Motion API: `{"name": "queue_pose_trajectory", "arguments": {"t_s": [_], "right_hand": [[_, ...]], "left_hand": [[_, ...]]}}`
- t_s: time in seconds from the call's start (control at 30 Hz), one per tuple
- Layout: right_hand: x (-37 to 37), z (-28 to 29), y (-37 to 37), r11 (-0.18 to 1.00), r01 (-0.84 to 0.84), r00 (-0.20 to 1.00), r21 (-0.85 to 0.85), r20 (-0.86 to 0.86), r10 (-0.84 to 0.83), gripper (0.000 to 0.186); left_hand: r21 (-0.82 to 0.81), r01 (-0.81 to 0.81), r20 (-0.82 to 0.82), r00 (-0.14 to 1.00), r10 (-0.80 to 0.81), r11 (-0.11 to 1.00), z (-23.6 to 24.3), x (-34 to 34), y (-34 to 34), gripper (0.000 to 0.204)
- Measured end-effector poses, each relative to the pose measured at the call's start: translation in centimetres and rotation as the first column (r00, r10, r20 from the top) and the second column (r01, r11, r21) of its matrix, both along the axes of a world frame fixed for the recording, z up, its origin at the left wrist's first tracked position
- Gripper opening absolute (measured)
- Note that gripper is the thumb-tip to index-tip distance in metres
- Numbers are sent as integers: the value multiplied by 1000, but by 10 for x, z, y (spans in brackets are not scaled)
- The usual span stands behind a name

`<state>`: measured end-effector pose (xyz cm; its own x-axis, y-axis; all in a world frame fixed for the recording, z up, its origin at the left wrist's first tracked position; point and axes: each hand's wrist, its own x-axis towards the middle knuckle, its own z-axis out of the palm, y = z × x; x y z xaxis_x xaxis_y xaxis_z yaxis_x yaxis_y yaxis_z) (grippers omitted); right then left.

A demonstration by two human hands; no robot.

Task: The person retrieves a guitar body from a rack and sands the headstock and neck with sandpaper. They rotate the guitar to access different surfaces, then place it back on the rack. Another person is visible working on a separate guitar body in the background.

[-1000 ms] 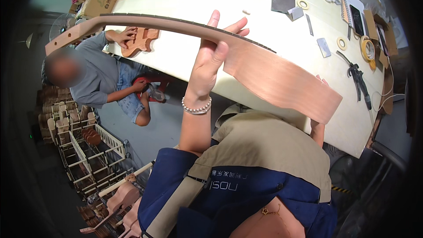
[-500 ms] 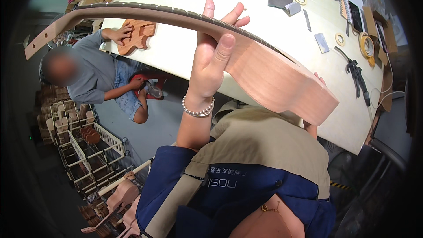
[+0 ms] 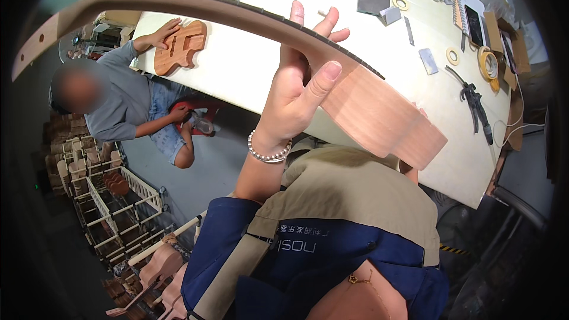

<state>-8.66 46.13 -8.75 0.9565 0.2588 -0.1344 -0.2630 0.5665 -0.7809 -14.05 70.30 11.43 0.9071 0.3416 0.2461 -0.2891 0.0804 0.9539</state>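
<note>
Both my hands are on an unfinished wooden guitar (image 3: 385,112), raised over the near edge of the worktop (image 3: 249,68), its neck running to my left and its body to my right. To my right, an open cardboard box (image 3: 496,38) stands at the worktop's edge, and what lies in it is too blurred to name. A rack (image 3: 142,186) at lower left carries brown guitar-shaped pieces (image 3: 115,184), with more pale wooden bodies (image 3: 163,264) nearer me.

As for pose, my left forearm rises steeply to a beaded bracelet (image 3: 269,151); above it my left hand (image 3: 293,98) cradles the neck where it meets the body, thumb upright on the near side, fingers spread out beyond the fretboard. My right hand (image 3: 409,172) is mostly hidden behind the body's far end, so I can't tell how tightly it is closed. Across the worktop, a seated person (image 3: 118,104) rests one hand on a wooden body with cut-out cavities (image 3: 181,47).
</note>
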Motion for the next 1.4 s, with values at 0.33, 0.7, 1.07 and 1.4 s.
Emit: {"name": "queue_pose_trajectory", "arguments": {"t_s": [0.33,0.7,1.07,1.4], "right_hand": [[-2,1,-1,1000,-30,998,-10,-63,29,44],[5,-17,7,934,-58,796,354,-549,257,44],[-14,-21,-2,188,-217,798,-958,-64,599,37],[99,-19,-20,219,414,840,-883,464,281,27]], "left_hand": [[61,240,113,963,-246,969,1,1,8,93],[10,176,55,983,-176,984,4,-4,16,89],[95,-135,-83,986,142,986,-39,0,32,73],[114,35,-161,987,-16,993,-22,7,25,83]]}}
